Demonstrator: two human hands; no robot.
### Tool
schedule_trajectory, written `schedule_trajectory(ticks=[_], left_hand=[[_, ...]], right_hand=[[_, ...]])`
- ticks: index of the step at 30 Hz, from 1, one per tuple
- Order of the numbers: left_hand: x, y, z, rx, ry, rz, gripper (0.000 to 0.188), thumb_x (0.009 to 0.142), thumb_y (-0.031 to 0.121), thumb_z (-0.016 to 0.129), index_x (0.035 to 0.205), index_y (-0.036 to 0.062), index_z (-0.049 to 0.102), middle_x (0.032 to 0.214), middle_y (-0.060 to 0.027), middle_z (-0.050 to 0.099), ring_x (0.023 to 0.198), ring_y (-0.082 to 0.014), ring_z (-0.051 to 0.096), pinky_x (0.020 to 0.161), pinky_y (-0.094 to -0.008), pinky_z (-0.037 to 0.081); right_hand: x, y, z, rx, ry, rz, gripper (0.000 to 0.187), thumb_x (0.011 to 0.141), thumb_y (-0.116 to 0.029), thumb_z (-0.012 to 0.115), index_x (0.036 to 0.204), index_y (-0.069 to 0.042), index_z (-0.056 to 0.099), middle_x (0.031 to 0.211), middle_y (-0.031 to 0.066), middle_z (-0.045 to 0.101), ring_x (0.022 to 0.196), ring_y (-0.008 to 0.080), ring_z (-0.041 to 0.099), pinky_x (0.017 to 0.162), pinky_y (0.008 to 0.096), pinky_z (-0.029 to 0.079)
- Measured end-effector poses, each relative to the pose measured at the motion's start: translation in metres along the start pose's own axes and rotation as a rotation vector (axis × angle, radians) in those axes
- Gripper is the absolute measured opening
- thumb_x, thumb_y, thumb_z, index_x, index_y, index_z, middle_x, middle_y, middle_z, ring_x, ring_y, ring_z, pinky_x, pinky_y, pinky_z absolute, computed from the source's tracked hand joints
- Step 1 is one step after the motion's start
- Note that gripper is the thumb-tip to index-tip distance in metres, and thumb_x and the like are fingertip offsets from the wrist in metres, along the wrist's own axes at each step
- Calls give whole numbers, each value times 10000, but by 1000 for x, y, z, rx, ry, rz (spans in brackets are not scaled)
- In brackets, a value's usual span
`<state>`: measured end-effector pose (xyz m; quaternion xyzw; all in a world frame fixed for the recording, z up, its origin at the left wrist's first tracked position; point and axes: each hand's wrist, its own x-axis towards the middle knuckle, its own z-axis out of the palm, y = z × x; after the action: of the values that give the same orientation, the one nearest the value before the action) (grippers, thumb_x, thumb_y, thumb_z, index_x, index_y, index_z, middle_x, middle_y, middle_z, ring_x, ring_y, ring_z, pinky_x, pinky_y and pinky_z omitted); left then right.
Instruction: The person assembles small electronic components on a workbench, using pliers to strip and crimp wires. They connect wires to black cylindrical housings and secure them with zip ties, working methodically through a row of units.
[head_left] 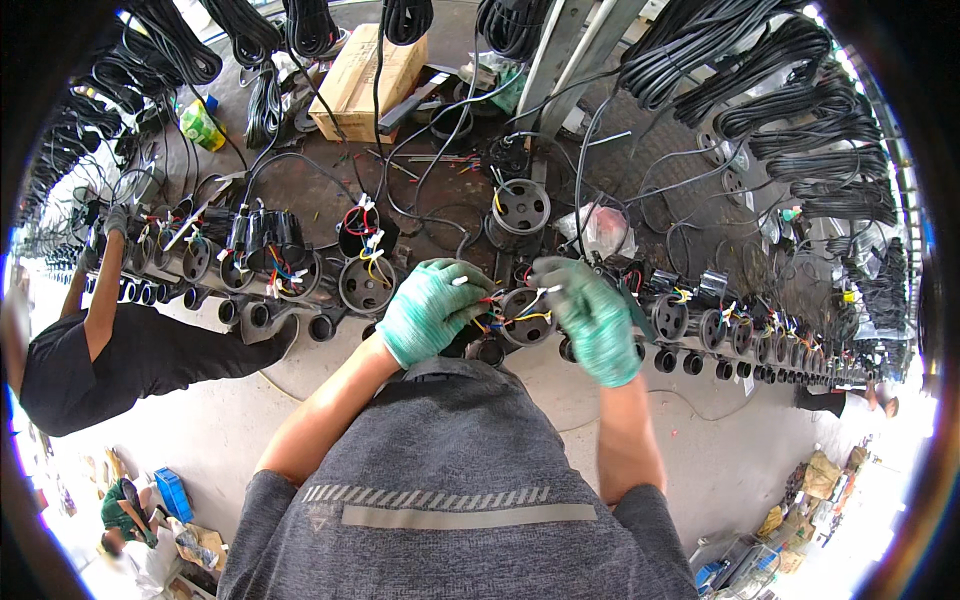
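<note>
The round housing [520,303] sits between the two gloved hands, coloured wires [539,317] spread across its face, probably so that both hands reach them easily. Just left of the housing, the left hand [428,312] curls its fingers around a white connector [460,281], seemingly to steady it. Just right of the housing, the right hand [595,325] bends its fingers toward the wires; blur hides whether they grip anything. The left fingers cover the connector's join. Beyond the housing, hanging cable bundles [512,22] are cut off above.
</note>
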<state>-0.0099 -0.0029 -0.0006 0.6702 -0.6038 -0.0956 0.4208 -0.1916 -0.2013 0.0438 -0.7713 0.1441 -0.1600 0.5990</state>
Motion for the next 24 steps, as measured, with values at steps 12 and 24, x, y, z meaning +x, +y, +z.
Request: schedule_trajectory(ticks=[12,24], left_hand=[[3,1,0,25,30,7,205,895,205,767,1030,54,800,1119,-101,766,1046,-336,724,939,-459,564],[2,-5,2,41,15,39,198,882,191,771,1033,63,787,1131,-101,750,1051,-352,703,932,-465,552]], right_hand=[[-17,33,50,220,101,185,186,1022,-45,727,1207,-42,738,1032,4,748,897,71,650,803,259,550],[8,15,48,-285,-26,-131,117,985,-120,749,1017,-7,752,923,190,734,806,368,704,708,425,554]])
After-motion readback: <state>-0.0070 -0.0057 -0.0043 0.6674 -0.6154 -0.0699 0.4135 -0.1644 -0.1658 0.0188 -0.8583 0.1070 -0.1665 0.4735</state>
